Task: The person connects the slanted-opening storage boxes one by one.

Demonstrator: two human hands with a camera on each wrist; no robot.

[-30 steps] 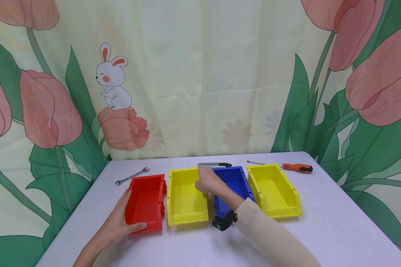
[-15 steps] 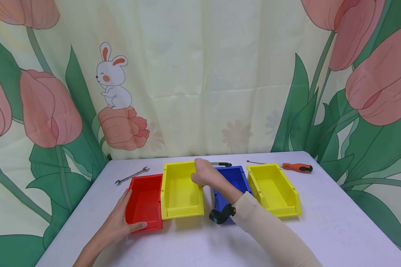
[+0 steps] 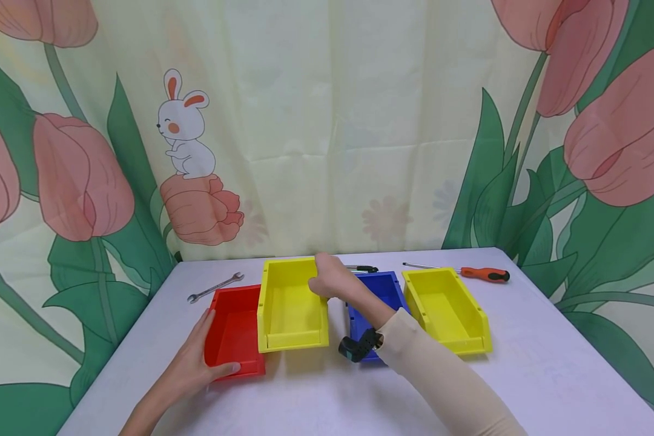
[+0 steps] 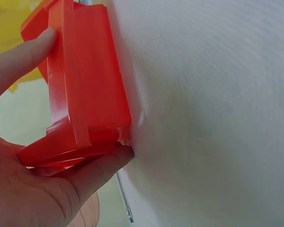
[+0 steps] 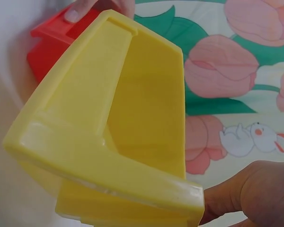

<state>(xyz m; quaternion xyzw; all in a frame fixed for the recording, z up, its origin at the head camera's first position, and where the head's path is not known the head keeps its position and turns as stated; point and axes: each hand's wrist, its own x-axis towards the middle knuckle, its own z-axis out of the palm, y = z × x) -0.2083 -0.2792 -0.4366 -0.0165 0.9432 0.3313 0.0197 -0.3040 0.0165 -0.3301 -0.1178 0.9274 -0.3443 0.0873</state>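
Note:
With its thumb over the front edge and fingers along the left side, my left hand (image 3: 188,363) holds a red plastic storage bin (image 3: 233,330) standing on the table. In the left wrist view that same bin (image 4: 97,75) sits between thumb and fingers. My right hand (image 3: 335,280) grips the right wall of a yellow bin (image 3: 293,303) near its back corner. This yellow bin is raised off the table, beside the red bin and partly overlapping its right edge in the head view. The right wrist view shows the yellow bin (image 5: 146,99) tilted; most fingers are hidden.
A blue bin (image 3: 378,293) stands under my right forearm, with a second yellow bin (image 3: 447,309) to its right. Behind lie a wrench (image 3: 215,287), a dark-tipped pen (image 3: 364,268) and an orange-handled screwdriver (image 3: 484,274). A tulip-print curtain (image 3: 381,151) hangs behind the table.
My right hand has lifted the yellow bin and shifted it left, up against the red bin's right side in view. My left hand and the red bin look nearly still.

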